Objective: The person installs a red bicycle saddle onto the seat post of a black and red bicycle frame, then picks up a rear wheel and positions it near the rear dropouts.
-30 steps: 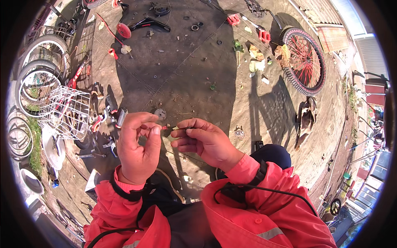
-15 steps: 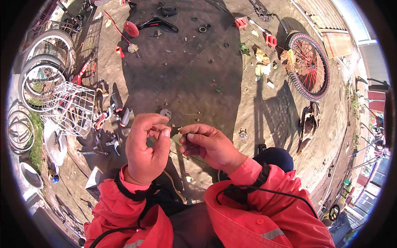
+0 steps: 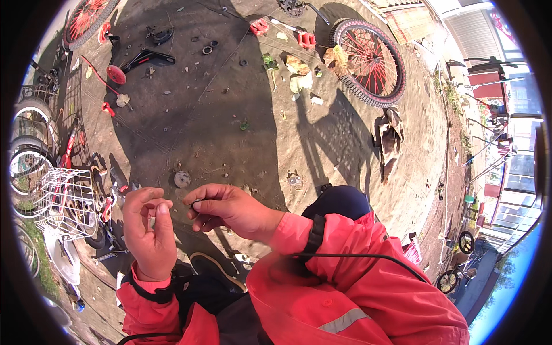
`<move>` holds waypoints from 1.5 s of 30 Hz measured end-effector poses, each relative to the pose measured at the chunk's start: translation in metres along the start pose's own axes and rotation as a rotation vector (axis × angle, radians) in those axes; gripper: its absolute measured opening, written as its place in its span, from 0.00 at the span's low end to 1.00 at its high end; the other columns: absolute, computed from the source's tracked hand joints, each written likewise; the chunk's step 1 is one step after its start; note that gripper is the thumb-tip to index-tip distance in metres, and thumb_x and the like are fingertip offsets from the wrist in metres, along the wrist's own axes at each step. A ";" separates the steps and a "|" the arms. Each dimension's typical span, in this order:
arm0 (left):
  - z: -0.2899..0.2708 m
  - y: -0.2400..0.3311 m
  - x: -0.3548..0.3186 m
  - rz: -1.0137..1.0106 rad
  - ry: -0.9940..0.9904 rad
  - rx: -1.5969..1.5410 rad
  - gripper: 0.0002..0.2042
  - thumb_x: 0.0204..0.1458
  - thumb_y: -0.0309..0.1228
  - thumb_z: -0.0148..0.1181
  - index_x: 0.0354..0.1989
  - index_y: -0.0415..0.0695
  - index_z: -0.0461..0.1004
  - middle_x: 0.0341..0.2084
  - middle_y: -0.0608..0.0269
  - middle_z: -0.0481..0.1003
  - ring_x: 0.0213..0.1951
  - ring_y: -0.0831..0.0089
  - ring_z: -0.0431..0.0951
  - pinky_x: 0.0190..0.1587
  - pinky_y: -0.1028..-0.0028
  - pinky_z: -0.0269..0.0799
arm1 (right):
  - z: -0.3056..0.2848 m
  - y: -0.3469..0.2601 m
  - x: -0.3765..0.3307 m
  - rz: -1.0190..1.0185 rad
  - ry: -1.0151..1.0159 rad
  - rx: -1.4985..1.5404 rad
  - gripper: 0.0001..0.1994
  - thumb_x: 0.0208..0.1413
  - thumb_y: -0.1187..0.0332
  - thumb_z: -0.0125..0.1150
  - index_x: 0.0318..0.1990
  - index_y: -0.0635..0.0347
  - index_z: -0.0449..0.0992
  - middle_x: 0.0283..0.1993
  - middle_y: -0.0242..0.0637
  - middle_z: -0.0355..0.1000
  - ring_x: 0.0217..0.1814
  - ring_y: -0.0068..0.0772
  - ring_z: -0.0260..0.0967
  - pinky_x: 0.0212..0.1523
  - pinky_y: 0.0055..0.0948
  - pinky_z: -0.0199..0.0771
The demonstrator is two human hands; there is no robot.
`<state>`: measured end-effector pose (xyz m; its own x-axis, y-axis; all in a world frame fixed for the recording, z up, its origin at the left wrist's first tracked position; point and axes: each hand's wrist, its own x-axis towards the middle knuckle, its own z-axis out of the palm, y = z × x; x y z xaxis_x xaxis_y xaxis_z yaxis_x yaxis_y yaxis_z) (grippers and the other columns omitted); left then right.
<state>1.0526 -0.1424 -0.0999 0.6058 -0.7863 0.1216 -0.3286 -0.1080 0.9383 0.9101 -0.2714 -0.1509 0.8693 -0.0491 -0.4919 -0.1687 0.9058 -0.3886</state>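
Note:
My left hand (image 3: 150, 233) is raised palm inward, its fingers curled toward the thumb in a loose pinch. Whatever may sit between those fingertips is too small to make out. Close beside it, on the right, my right hand (image 3: 237, 211) has thumb and fingers pressed together. A tiny dark piece (image 3: 196, 203) shows at its thumb tip, its kind unclear. The fingertips of both hands face each other with a narrow gap. Beyond them on the ground lies a round grey disc (image 3: 182, 179).
A red-spoked bicycle wheel (image 3: 374, 62) lies at the far right, near dry leaves (image 3: 298, 66) and red pedals (image 3: 306, 39). A black frame part (image 3: 150, 57) and small rings (image 3: 207, 50) lie farther off. A white wire basket (image 3: 63, 202) stands left. Crumpled cloth (image 3: 389, 141) lies right.
The whole view has swung, so ground items sit farther left and higher. Both hands appear lower and more to the left, holding nearly the same pose.

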 end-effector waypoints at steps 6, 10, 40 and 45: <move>0.001 0.000 -0.002 -0.027 -0.010 0.027 0.14 0.61 0.20 0.51 0.55 0.36 0.64 0.45 0.53 0.69 0.37 0.71 0.75 0.43 0.73 0.73 | 0.001 0.001 0.002 -0.016 0.011 -0.004 0.11 0.65 0.70 0.54 0.53 0.58 0.73 0.42 0.33 0.76 0.38 0.27 0.78 0.38 0.23 0.78; 0.001 0.000 -0.002 -0.039 -0.008 0.016 0.15 0.61 0.19 0.50 0.55 0.36 0.64 0.46 0.53 0.69 0.38 0.72 0.75 0.43 0.73 0.73 | 0.001 0.002 0.002 -0.018 0.009 -0.019 0.11 0.65 0.70 0.54 0.52 0.58 0.74 0.41 0.33 0.76 0.37 0.26 0.78 0.37 0.23 0.78; 0.001 0.002 -0.002 -0.093 -0.016 0.032 0.13 0.61 0.20 0.50 0.54 0.36 0.65 0.47 0.56 0.69 0.38 0.74 0.75 0.45 0.74 0.71 | 0.005 -0.001 0.003 -0.012 0.001 -0.016 0.10 0.64 0.72 0.52 0.51 0.59 0.75 0.40 0.31 0.75 0.35 0.24 0.77 0.35 0.22 0.75; 0.002 0.003 -0.002 -0.104 -0.009 0.017 0.13 0.61 0.20 0.50 0.54 0.36 0.65 0.47 0.56 0.70 0.39 0.74 0.74 0.45 0.74 0.71 | 0.015 -0.003 -0.001 -0.042 -0.032 -0.013 0.11 0.65 0.71 0.51 0.51 0.59 0.75 0.38 0.30 0.74 0.35 0.22 0.76 0.35 0.21 0.74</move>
<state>1.0495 -0.1425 -0.0981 0.6305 -0.7759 0.0208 -0.2765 -0.1995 0.9401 0.9166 -0.2681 -0.1378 0.8901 -0.0737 -0.4497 -0.1374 0.8975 -0.4190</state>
